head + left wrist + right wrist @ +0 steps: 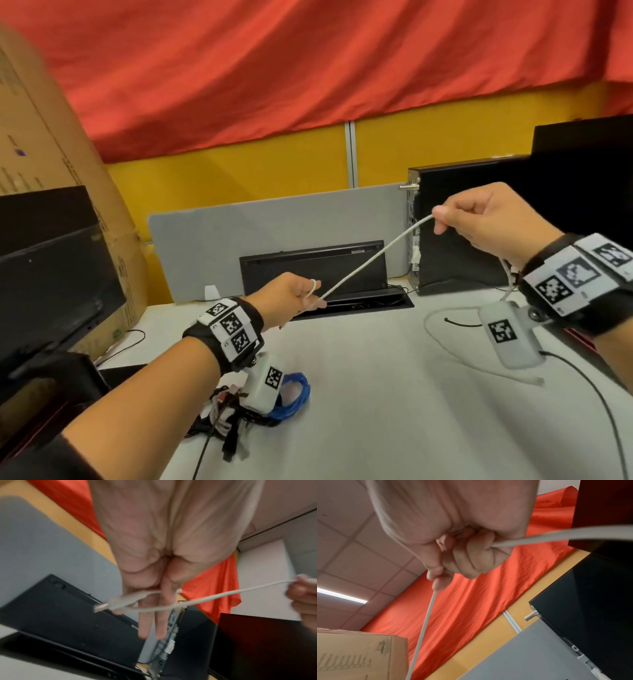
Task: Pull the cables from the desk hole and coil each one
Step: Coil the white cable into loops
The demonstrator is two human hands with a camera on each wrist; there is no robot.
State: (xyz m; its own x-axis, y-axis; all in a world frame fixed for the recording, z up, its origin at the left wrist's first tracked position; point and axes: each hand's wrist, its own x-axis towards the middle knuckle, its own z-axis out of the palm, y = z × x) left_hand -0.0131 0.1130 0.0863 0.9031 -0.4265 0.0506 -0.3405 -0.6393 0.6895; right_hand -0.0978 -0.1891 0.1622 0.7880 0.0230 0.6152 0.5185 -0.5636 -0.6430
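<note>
A white cable [370,255] runs taut through the air between my two hands. My left hand [313,294] holds its end above the desk hole [359,303], a black rectangular slot in the white desk [394,411]. In the left wrist view the cable [214,596] loops round two straight fingers [161,615], and its USB plug [101,607] sticks out to the left. My right hand [440,221] is raised higher at the right, curled into a fist that pinches the cable [426,622]. The slack drops from that fist onto the desk in a loose loop [442,335].
A blue coiled cable [294,394] and a bundle of black cables [233,418] lie on the desk under my left wrist. A keyboard [313,270] leans on the grey divider [274,226]. A black computer case [455,222] stands right; a monitor [51,267] and cardboard box [44,137] stand left.
</note>
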